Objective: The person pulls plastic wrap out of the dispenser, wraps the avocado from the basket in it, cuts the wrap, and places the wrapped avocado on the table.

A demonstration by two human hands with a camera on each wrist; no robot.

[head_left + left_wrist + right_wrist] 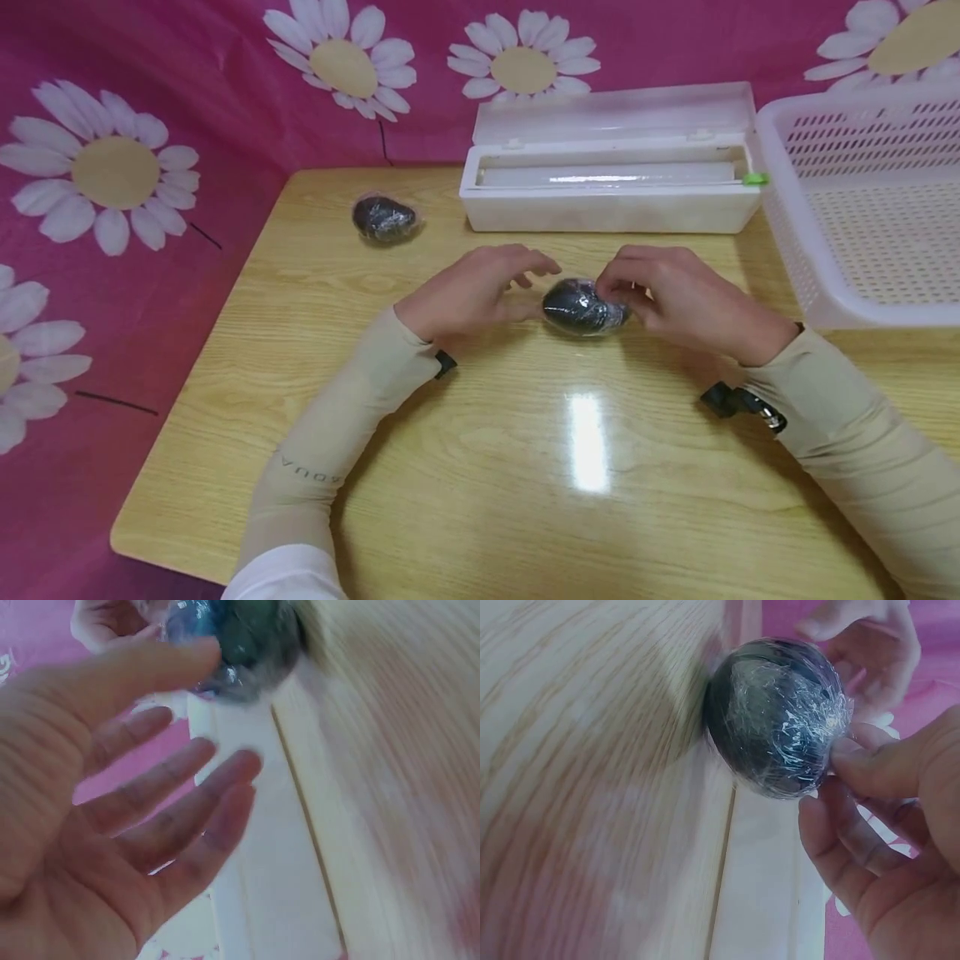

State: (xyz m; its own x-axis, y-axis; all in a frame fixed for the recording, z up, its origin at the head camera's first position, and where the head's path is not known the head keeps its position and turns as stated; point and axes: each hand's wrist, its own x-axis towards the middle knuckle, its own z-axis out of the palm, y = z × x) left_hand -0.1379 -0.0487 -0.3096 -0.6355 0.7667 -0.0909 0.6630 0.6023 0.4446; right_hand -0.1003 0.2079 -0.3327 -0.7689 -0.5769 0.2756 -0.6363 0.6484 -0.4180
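Note:
A dark avocado (573, 307) wrapped in shiny cling film lies on the wooden table between the two hands. The right hand (667, 292) pinches the film at its right end, thumb and fingertips meeting on the crinkled wrap, as the right wrist view of the avocado (776, 716) also shows. On the other side the left hand (487, 287) hovers with its fingers spread and loosely bent, thumb close to the avocado's left end. In the left wrist view, the left thumb overlaps the avocado (259, 645) and the palm holds nothing.
Another film-wrapped avocado (384, 218) lies at the table's back left. Behind the hands stands a white cling film dispenser (611, 208), lid raised, with a green slider (755, 179) at its right end. A white perforated basket (847, 308) stands at the right.

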